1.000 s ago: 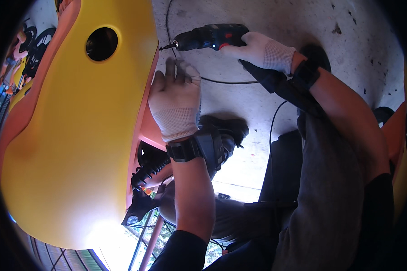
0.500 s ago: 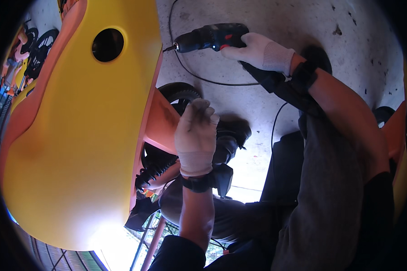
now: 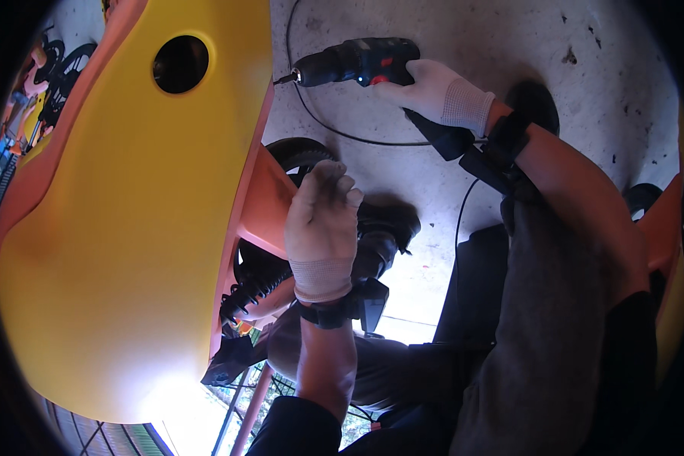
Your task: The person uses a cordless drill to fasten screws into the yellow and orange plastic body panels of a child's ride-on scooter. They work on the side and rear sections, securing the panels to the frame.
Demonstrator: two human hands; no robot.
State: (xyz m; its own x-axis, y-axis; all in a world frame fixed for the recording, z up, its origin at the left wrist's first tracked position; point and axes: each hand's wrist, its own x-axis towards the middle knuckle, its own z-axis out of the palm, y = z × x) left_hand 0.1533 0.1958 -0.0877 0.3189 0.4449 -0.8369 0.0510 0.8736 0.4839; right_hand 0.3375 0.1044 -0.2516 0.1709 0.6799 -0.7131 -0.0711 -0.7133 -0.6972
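Observation:
My right hand, in a white knit glove, is wrapped round the grip of a dark cordless drill with red buttons. The drill lies level, its bit pointing left at the orange edge of a large yellow panel. The tip reaches that edge; whether it touches a screw there cannot be made out. My left hand, gloved too, is raised beside the orange arm under the panel. Its fingers are curled inward, and what they hold, if anything, is hidden.
A black wheel and a black coil spring sit beneath the panel. A thin black cable curves over the grey concrete floor. Further orange and black vehicle parts stand at the right edge, more wheels at the far left.
My left hand has shifted slightly left, fingers still curled. The drill stays at the panel's edge in my right hand, almost unmoved. The view has moved a little.

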